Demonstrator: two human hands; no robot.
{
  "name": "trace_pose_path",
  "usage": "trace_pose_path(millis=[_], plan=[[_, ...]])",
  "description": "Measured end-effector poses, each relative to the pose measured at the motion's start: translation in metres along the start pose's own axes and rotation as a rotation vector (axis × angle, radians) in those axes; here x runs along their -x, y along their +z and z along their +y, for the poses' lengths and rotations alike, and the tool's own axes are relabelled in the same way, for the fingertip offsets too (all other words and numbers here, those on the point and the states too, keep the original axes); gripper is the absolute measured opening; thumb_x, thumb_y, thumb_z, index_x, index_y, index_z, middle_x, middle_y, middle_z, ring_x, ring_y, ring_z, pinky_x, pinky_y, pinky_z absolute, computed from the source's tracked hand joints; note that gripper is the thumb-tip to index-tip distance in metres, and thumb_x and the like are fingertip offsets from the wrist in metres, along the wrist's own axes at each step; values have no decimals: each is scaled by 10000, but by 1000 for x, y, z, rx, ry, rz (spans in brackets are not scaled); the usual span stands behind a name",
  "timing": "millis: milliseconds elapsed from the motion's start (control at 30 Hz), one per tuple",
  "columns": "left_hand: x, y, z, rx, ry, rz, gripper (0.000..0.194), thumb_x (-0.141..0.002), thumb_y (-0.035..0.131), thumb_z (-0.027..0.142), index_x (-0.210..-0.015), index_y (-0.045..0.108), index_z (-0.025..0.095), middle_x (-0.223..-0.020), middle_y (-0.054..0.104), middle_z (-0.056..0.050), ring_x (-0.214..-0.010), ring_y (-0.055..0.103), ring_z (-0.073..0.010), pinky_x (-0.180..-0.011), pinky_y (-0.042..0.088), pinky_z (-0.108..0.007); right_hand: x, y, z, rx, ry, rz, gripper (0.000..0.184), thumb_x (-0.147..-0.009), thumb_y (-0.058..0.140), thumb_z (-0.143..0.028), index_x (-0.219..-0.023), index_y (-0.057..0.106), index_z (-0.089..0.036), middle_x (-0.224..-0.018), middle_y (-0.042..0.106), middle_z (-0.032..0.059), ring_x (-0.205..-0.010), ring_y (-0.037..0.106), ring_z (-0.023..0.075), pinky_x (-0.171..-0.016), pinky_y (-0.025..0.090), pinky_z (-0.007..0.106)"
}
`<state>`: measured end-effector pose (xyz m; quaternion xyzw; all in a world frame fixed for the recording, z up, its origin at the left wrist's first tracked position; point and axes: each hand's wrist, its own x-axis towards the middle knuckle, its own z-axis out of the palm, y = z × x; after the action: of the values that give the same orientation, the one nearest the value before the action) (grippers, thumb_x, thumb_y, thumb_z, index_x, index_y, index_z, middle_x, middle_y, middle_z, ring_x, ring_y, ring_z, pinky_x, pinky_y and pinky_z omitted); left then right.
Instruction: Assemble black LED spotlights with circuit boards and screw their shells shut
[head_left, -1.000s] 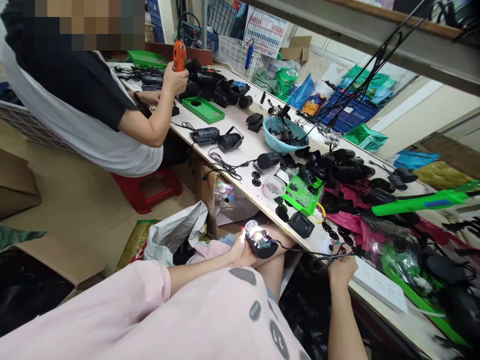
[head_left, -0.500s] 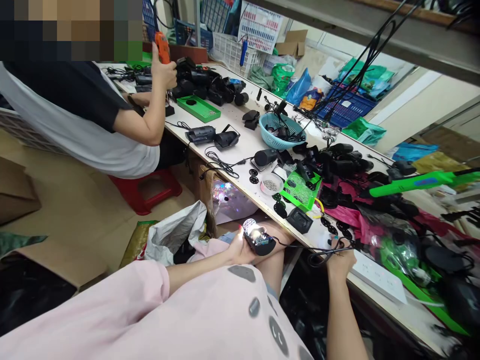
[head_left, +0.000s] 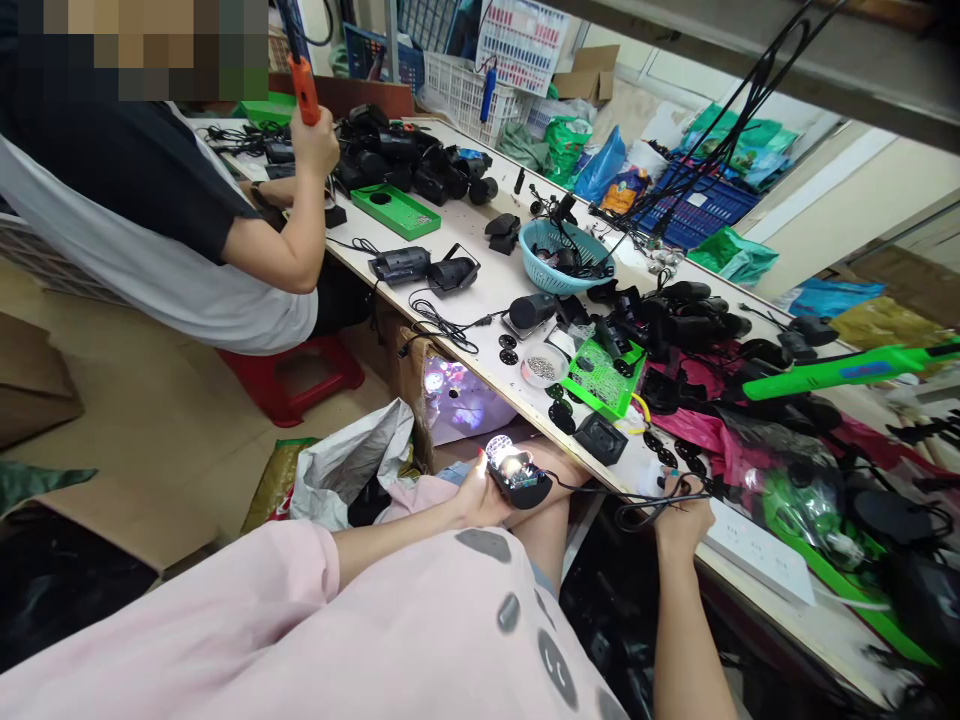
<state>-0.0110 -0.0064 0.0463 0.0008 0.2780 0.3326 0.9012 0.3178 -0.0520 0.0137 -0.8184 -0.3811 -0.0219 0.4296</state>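
Note:
My left hand [head_left: 480, 497] is closed around a small black projector lamp [head_left: 519, 478], its casing uncovered and its inside glowing bright white. From the lamp a black cable [head_left: 600, 490] runs to my right hand [head_left: 686, 515]. That hand is closed on the coiled part of the cable at the table's edge, beside a white power strip [head_left: 757, 550]. The plug end is hidden. Coloured light spots fall on a pale sheet [head_left: 461, 405] in a cardboard box under the table. A black square housing [head_left: 600, 438] lies on the tabletop just beyond the lamp.
A green tray [head_left: 606, 372], a dish of small metal parts [head_left: 544, 366] and a blue basket [head_left: 562, 258] stand on the white table. Black housings are heaped behind. A green electric screwdriver [head_left: 832, 372] hangs at right. At left, a co-worker's hand [head_left: 316, 145] grips an orange screwdriver [head_left: 303, 90].
The co-worker's hand and orange screwdriver have shifted slightly left and down. The light spots on the pale sheet have changed pattern. Both my hands keep their hold, almost still.

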Motion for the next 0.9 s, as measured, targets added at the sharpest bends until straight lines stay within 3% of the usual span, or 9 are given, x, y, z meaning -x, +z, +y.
trace_pose_path(millis=[200, 333, 467, 500, 567, 633, 700, 900], plan=[[14, 22, 9, -55, 7, -72, 504, -954, 427, 630, -1179, 690, 264, -1104, 768, -63, -1196, 649, -314, -1031, 486, -517, -4, -22, -7, -263, 55, -139, 480, -652, 612, -443, -1042, 704, -179, -1068, 722, 118, -996, 653, 286, -888, 490, 442], [8, 48, 18, -215, 58, -83, 509, -960, 467, 595, -1240, 679, 226, -1177, 751, -85, -1221, 636, -301, -1083, 458, -501, -13, -48, -17, -404, 145, 10, 523, -689, 593, -409, -1160, 643, -188, -1096, 702, 114, -1032, 664, 277, -879, 515, 442], [-10, 76, 21, -385, 117, -156, 495, -918, 569, 580, -1231, 701, 219, -1219, 740, -86, -1280, 593, -311, -1114, 436, -485, -4, -78, -64, -433, 183, 159, 395, -777, 664, -416, -1110, 669, -204, -978, 692, 66, -944, 666, 227, -859, 522, 390], [-16, 81, 20, -428, 127, -175, 497, -906, 589, 581, -1222, 708, 216, -1225, 738, -85, -1303, 573, -314, -1123, 428, -481, 1, -84, -82, -431, 171, 158, 336, -780, 702, -405, -1050, 695, -205, -930, 691, 51, -887, 665, 209, -844, 523, 371], [-29, 91, 19, -521, 141, -192, 507, -895, 606, 582, -1211, 716, 201, -1242, 730, -89, -1355, 521, -315, -1155, 391, -471, 12, -89, -121, -420, 40, 26, 195, -812, 735, -333, -960, 725, -207, -918, 692, 52, -868, 653, 199, -815, 520, 347], [-43, 98, 18, -617, 165, -181, 519, -893, 611, 578, -1219, 712, 187, -1272, 714, -94, -1410, 457, -312, -1194, 331, -462, 20, -88, -156, -448, -59, -164, 76, -854, 717, -260, -919, 740, -229, -876, 675, 42, -856, 629, 187, -762, 510, 318], [-56, 106, 17, -709, 201, -167, 524, -896, 608, 569, -1243, 696, 186, -1305, 695, -90, -1444, 407, -307, -1218, 280, -457, 22, -80, -179, -466, -74, -254, 67, -866, 715, -220, -920, 747, -243, -849, 666, 34, -823, 615, 177, -730, 498, 310], [-83, 129, 21, -932, 228, -314, 482, -964, 490, 561, -1289, 656, 246, -1380, 635, -37, -1370, 474, -272, -1184, 312, -374, 10, -53, -184, -492, 32, -274, 87, -828, 760, -183, -880, 767, -253, -776, 629, 1, -725, 586, 141, -636, 463, 278]])
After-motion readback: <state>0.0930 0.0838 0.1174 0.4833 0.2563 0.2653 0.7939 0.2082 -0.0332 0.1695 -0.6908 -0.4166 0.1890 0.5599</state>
